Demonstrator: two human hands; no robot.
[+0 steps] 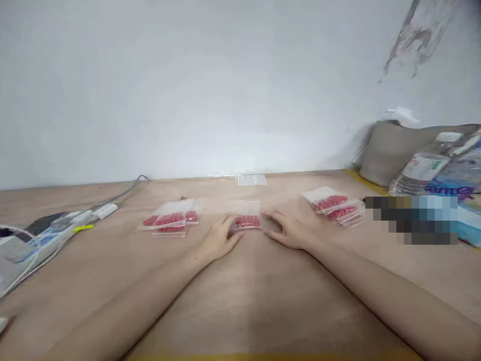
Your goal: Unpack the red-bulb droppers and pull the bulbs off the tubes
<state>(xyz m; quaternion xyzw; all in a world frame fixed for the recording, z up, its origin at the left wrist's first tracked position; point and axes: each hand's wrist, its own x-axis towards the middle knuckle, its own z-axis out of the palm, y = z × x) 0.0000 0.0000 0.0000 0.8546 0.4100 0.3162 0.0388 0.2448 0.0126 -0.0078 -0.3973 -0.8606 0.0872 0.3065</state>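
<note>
A small clear zip bag (248, 220) with several red stick-like pieces in it lies flat on the table between my two hands. My left hand (221, 236) is at the bag's left edge, its thumb and fingers apart around the near-left corner. My right hand (287, 230) rests just off the right edge, with fingers and thumb spread and nothing in them. Left of my left hand is an overlapping pile of similar red-filled bags (169, 219). Farther right lies another fanned-out pile of such bags (334, 204). What the red pieces are, I cannot make out.
Flat white or clear bags (251, 180) lie against the wall. A power strip (48, 238) with plugs and cables runs along the left. At the right stand a plastic bottle (424, 168) and a grey-beige bag-like container (387, 150), near a blurred-out patch.
</note>
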